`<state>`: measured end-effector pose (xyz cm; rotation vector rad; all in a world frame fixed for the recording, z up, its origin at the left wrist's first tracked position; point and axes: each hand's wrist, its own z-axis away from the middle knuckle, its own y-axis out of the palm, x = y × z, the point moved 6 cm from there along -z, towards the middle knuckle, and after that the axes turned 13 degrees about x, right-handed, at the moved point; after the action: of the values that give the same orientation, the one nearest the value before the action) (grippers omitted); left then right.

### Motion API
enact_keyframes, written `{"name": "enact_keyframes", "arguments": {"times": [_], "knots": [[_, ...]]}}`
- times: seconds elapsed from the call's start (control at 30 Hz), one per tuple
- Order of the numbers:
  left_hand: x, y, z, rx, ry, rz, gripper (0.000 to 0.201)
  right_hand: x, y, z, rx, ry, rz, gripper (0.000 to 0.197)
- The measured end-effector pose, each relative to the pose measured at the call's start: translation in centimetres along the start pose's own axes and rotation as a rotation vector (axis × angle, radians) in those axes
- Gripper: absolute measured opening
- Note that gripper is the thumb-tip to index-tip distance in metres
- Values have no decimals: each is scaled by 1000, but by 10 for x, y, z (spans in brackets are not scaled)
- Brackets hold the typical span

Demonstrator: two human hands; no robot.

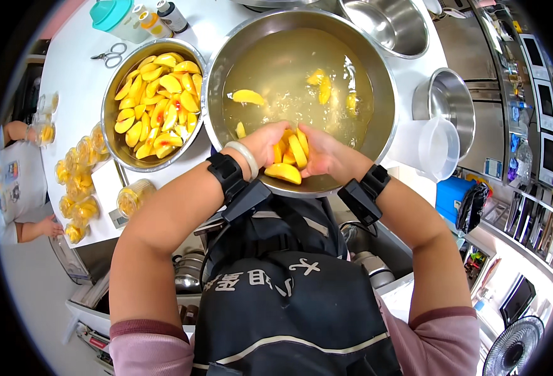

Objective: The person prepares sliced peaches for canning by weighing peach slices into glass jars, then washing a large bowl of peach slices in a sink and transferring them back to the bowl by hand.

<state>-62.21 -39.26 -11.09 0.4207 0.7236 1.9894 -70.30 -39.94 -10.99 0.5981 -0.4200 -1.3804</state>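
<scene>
My left hand (265, 145) and my right hand (325, 153) are cupped together over the near side of a large steel basin (384, 81). Between them they hold several yellow peach slices (298, 149), with one lying low near the rim. Cloudy water fills much of the basin, and a few loose slices (248, 97) float in it. Left of it stands a smaller steel bowl (108, 113) heaped with peach slices (157, 106), some with red streaks. My palms are partly hidden by the fruit.
Clear cups of fruit (79, 182) stand at the left, by another person's hand (49, 227). Scissors (111, 56), small bottles (173, 15) and a teal-lidded jug (114, 15) lie beyond the bowl. Steel pots (455, 103) and a clear plastic container (436, 147) stand right.
</scene>
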Motion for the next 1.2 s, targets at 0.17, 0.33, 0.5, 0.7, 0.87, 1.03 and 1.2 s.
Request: {"name": "enact_keyframes", "arguments": {"times": [0.17,0.33,0.5,0.7,0.87,1.03,1.2], "knots": [[-2,17,1,17,330,157,24,15,28,10,-61,-292,-141,47],[-25,24,8,-278,876,-165,18,34,40,30,-202,-997,-65,30],[-34,43,22,-341,1150,-370,21,34,39,43,-274,-1072,-69,32],[-46,66,92,-437,1229,-607,25,41,93,70,-177,-1276,121,37],[-76,5,185,-177,1524,-233,25,49,203,24,-100,-1376,582,45],[-99,-105,218,-319,1268,81,34,59,251,-93,41,-961,691,61],[-96,-149,213,-416,1046,-148,41,45,246,-108,43,-667,856,71]]}}
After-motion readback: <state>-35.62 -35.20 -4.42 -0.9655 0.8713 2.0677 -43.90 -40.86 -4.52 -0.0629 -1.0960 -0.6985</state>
